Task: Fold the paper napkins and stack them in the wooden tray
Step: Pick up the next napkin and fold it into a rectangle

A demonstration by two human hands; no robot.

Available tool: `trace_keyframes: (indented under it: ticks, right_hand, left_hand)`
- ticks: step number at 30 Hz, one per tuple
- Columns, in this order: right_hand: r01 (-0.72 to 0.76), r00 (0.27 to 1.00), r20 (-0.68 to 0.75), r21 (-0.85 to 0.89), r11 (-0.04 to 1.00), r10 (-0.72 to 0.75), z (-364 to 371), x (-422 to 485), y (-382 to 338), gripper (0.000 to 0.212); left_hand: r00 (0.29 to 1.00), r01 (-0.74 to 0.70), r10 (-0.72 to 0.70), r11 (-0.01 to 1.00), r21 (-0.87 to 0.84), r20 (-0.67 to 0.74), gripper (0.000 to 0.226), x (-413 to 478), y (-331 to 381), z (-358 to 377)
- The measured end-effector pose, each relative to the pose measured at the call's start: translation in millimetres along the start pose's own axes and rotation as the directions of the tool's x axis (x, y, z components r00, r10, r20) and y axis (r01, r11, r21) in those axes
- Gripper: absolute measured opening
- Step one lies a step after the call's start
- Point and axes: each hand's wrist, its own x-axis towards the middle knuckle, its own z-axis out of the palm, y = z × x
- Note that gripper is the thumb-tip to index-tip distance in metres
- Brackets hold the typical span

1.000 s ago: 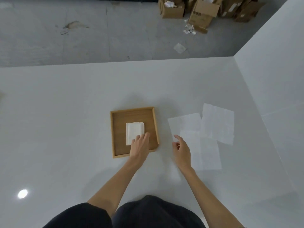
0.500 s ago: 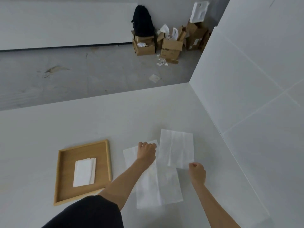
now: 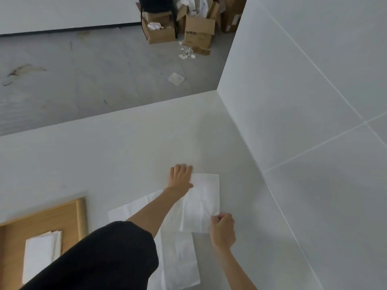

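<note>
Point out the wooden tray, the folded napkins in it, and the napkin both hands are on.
wooden tray [image 3: 81, 214]: head view, right rim.
folded napkins [image 3: 40, 251]: head view, middle of top sheet.
flat napkin [image 3: 204, 203]: head view, centre, between the hands.

- The napkin [image 3: 203, 204] is thin white paper, matt and faintly textured.
- The tray [image 3: 80, 214] is light wood with a smooth satin finish.
- The table [image 3: 104, 160] is smooth, matt white.
- The sleeve [image 3: 109, 258] is black matt cloth.
- The boxes [image 3: 200, 31] are brown cardboard.
- The floor [image 3: 83, 76] is grey, dull and scuffed.
</note>
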Motion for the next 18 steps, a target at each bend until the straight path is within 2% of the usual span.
trace_keyframes:
  ticks: [5, 8, 9, 11, 13, 14, 16, 18]
  right_hand:
    - [0.081, 0.994, -0.071, -0.080, 0.994, -0.086, 7.2, -3.6, -7.5, 0.013]
    - [0.191, 0.974, -0.146, 0.097, 0.977, -0.176, -8.1, -6.1, -6.4, 0.008]
    - [0.220, 0.973, -0.117, 0.185, 0.958, -0.201, -17.4, -5.9, -6.2, 0.008]
    - [0.221, 0.967, 0.037, 0.378, 0.899, -0.253, -41.6, -7.5, -8.4, 0.021]
    - [0.212, 0.912, 0.206, 0.503, 0.838, -0.354, -72.4, -12.9, -6.9, 0.042]
    - [0.221, 0.872, 0.271, 0.526, 0.822, -0.408, -87.3, -16.3, -6.2, 0.048]
    - [0.291, 0.772, 0.377, 0.506, 0.812, -0.512, -114.8, -28.2, -11.2, 0.057]
    - [0.373, 0.701, 0.411, 0.486, 0.790, -0.583, -134.6, -36.8, -33.9, 0.067]
  left_hand:
    - [0.989, -0.039, 0.037, 0.999, 0.014, 0.145, 0.047, 10.9, -1.5, -6.3]
    - [0.978, -0.068, 0.118, 0.961, -0.268, 0.172, 0.040, 0.4, -7.7, -21.9]
    - [0.974, -0.085, 0.154, 0.927, -0.365, 0.163, 0.031, -7.3, -9.4, -31.5]
    - [0.970, -0.123, 0.205, 0.877, -0.466, 0.131, 0.010, -29.4, -11.9, -60.7]
    - [0.962, -0.167, 0.254, 0.835, -0.525, 0.097, 0.007, -59.5, -12.6, -99.1]
    - [0.956, -0.193, 0.283, 0.813, -0.549, 0.082, 0.006, -73.7, -14.1, -117.5]
    - [0.942, -0.249, 0.332, 0.787, -0.564, 0.047, 0.021, -110.9, -20.0, -154.6]
    - [0.934, -0.277, 0.355, 0.782, -0.558, 0.034, 0.026, -141.3, -26.5, -185.9]
